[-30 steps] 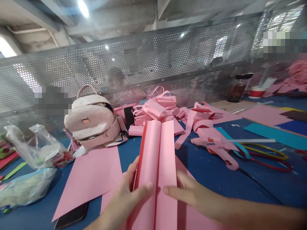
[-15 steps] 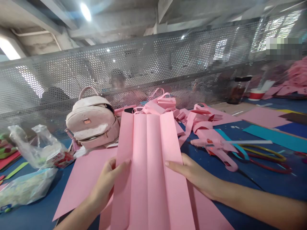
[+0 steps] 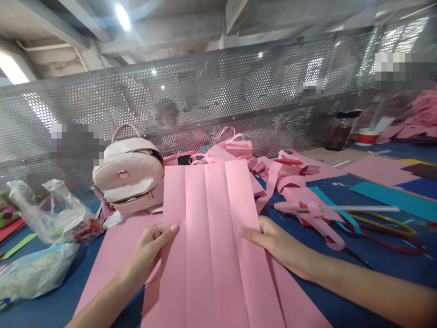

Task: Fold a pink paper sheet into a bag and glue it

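A sheet of pink paper [image 3: 208,246], creased lengthwise into several long panels, stands tilted up before me between my hands. My left hand [image 3: 153,243] pinches its left edge, thumb on the front face and fingers behind. At the opposite edge my right hand [image 3: 273,241] grips in the same way, thumb in front. The fingertips behind the sheet are hidden. More flat pink sheets [image 3: 112,255] lie under and beside it on the blue table. To the right of my right hand rests a pink glue gun [image 3: 310,214] with a long glue stick in its back.
Behind the sheet lie heaped pink paper strips [image 3: 235,148]. A pale backpack [image 3: 129,175] stands at back left, near plastic bags [image 3: 44,269]. On the right are a blue strip [image 3: 392,198], yellow and red loops, a dark-lidded jar [image 3: 339,132] and a red-white cup. A perforated metal screen [image 3: 218,95] runs behind.
The creased sheet is spread wider and flatter, its left edge moved outward. My left hand has shifted slightly left with it; my right hand keeps nearly the same place.
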A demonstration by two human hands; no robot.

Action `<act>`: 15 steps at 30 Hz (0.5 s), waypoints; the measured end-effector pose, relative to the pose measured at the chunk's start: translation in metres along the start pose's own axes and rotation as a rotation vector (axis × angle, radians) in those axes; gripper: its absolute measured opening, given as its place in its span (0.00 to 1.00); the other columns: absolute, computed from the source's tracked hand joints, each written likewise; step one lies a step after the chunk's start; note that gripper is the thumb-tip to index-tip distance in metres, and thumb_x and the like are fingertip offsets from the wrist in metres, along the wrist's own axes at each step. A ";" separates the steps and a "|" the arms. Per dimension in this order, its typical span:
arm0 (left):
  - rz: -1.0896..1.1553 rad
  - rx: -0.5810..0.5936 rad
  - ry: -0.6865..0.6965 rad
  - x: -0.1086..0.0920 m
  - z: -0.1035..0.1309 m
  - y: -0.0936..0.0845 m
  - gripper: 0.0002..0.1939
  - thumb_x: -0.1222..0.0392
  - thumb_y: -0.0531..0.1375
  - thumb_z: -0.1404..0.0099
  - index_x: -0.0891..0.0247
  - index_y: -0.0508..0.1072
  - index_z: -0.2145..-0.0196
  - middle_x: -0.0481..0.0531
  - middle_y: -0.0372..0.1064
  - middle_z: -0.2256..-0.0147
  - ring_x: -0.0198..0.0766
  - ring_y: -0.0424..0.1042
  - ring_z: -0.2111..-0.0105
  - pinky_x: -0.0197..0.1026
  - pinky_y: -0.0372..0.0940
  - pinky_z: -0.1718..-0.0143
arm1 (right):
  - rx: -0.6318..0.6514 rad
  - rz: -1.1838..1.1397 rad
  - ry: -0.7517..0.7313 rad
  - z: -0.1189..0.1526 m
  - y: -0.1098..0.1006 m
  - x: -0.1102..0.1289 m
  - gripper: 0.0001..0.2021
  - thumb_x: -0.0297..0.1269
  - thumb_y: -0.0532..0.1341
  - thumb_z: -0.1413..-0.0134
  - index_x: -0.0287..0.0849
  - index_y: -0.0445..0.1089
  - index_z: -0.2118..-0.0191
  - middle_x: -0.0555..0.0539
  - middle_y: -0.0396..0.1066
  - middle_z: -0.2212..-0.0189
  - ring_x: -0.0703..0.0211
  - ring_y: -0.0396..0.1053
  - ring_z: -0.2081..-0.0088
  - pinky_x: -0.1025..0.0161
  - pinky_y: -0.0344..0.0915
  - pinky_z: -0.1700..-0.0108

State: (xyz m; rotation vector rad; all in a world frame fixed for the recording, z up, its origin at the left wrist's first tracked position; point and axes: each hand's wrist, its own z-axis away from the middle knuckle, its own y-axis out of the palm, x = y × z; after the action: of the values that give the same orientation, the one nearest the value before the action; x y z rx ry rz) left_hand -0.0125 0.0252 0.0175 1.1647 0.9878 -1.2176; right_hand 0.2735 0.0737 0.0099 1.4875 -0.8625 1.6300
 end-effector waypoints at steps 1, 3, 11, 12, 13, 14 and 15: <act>0.001 0.011 -0.003 0.000 0.000 0.000 0.23 0.41 0.73 0.48 0.67 0.81 0.72 0.54 0.77 0.76 0.39 0.74 0.77 0.37 0.69 0.69 | 0.002 -0.004 -0.023 -0.001 -0.001 0.000 0.29 0.57 0.70 0.50 0.40 0.77 0.50 0.40 0.78 0.50 0.36 0.73 0.46 0.40 0.66 0.40; 0.003 0.030 -0.006 -0.001 0.000 -0.001 0.23 0.41 0.73 0.48 0.67 0.82 0.69 0.54 0.78 0.75 0.40 0.75 0.76 0.37 0.70 0.68 | -0.013 -0.007 -0.073 -0.002 -0.002 0.001 0.28 0.55 0.70 0.49 0.42 0.76 0.48 0.41 0.76 0.47 0.38 0.71 0.43 0.43 0.63 0.37; -0.028 0.056 -0.035 -0.002 -0.003 -0.009 0.17 0.47 0.75 0.49 0.62 0.82 0.70 0.53 0.80 0.70 0.44 0.78 0.69 0.38 0.70 0.64 | -0.004 -0.042 -0.058 -0.003 -0.001 0.004 0.26 0.50 0.73 0.53 0.43 0.77 0.48 0.40 0.77 0.48 0.38 0.71 0.43 0.43 0.63 0.38; -0.041 0.053 -0.043 -0.001 -0.003 -0.012 0.16 0.47 0.75 0.50 0.63 0.81 0.73 0.53 0.80 0.71 0.45 0.78 0.69 0.39 0.70 0.64 | 0.000 -0.045 -0.061 -0.003 -0.002 0.004 0.26 0.50 0.73 0.53 0.43 0.77 0.49 0.40 0.78 0.49 0.38 0.71 0.43 0.43 0.63 0.38; -0.055 0.044 -0.047 -0.001 -0.004 -0.014 0.16 0.47 0.75 0.50 0.63 0.80 0.76 0.54 0.80 0.71 0.46 0.78 0.68 0.40 0.70 0.64 | 0.009 -0.042 -0.061 -0.004 -0.002 0.004 0.26 0.51 0.73 0.53 0.43 0.78 0.50 0.40 0.78 0.50 0.38 0.71 0.43 0.43 0.63 0.37; -0.068 0.031 -0.048 0.000 -0.004 -0.017 0.16 0.47 0.75 0.51 0.63 0.80 0.77 0.55 0.79 0.72 0.48 0.79 0.68 0.40 0.71 0.64 | 0.023 -0.034 -0.061 -0.004 -0.003 0.004 0.24 0.51 0.72 0.52 0.43 0.79 0.51 0.40 0.78 0.50 0.38 0.71 0.43 0.43 0.62 0.37; -0.082 0.015 -0.045 0.001 -0.004 -0.020 0.16 0.48 0.75 0.51 0.63 0.80 0.77 0.55 0.80 0.71 0.49 0.79 0.66 0.41 0.71 0.63 | 0.037 -0.019 -0.063 -0.005 -0.004 0.004 0.23 0.51 0.72 0.51 0.43 0.80 0.53 0.40 0.78 0.50 0.39 0.70 0.42 0.44 0.61 0.36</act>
State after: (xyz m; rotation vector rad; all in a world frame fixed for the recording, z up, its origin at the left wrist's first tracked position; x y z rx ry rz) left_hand -0.0317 0.0290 0.0140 1.1130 1.0030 -1.3123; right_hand 0.2742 0.0798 0.0132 1.5756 -0.8547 1.6010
